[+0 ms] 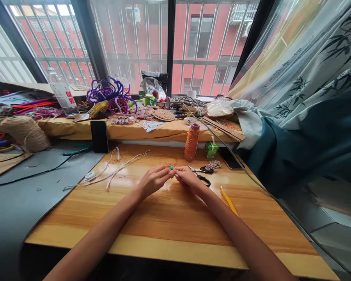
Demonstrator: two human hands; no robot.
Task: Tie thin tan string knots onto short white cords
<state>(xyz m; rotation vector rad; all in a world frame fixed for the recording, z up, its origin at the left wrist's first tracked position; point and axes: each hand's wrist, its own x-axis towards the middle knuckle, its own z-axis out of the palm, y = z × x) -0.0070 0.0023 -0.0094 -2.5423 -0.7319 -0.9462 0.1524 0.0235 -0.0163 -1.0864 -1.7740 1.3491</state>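
A small turquoise-blue bead (172, 168) shows between the fingertips of both hands, just above the wooden table. My left hand (155, 180) is closed in a pinch, its fingertips at the bead. My right hand (189, 177) is pinched too, close against the left; what lies between its fingers is too small to make out. Thin orange thread (168, 160) lies in loose loops behind the hands. Scissors (204, 179) with black handles lie beside my right hand. The spool of orange cord (191, 142) stands upright behind it.
Yellow tweezers (229, 201) lie right of my right forearm. White cords (114, 171) spread at the left. A green carton (211, 149), a dark phone (231, 158) and a grey cable (245, 168) are at the right. Another phone (99, 136) leans against the cluttered ledge (149, 132).
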